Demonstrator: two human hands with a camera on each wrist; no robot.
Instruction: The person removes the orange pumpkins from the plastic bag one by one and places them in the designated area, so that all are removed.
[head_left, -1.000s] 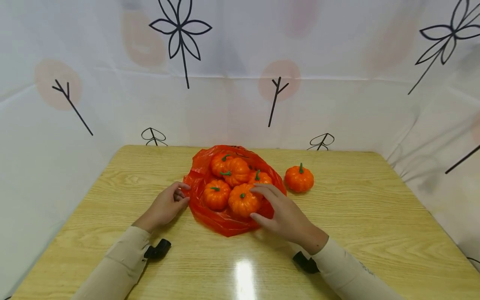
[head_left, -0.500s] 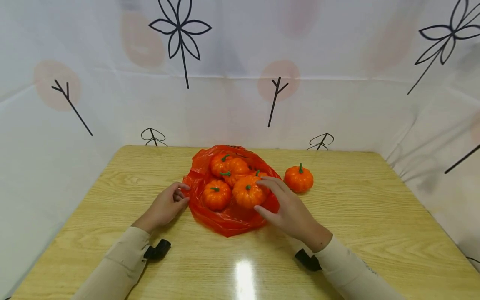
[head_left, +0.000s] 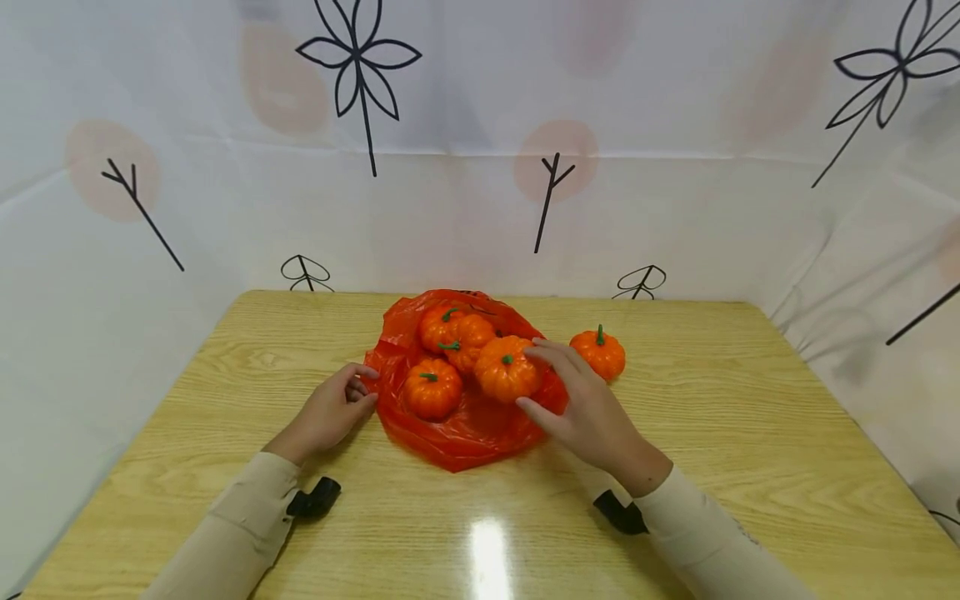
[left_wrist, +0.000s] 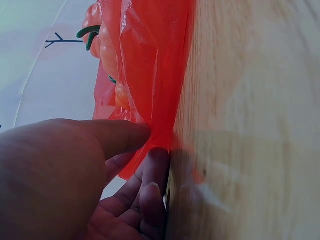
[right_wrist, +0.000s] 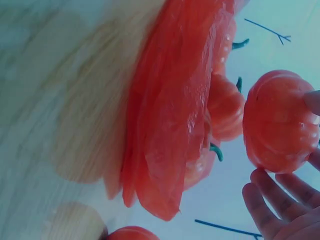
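Head view: one loose pumpkin (head_left: pixel 597 357) is already outside the red bag (head_left: pixel 454 452); the right hand (head_left: pixel 594 422) holds a second pumpkin (head_left: pixel 506 377) above it, the left hand (head_left: pixel 328 412) pinches its edge, other pumpkins (head_left: pixel 432 392) lie inside.

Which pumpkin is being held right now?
The pumpkin in the right grip, held above the red bag; other visible pumpkins lie inside, except a loose pumpkin on the table.

The right hand (head_left: pixel 592 417) has lifted a pumpkin (head_left: pixel 506 373) above the red bag (head_left: pixel 456 452).
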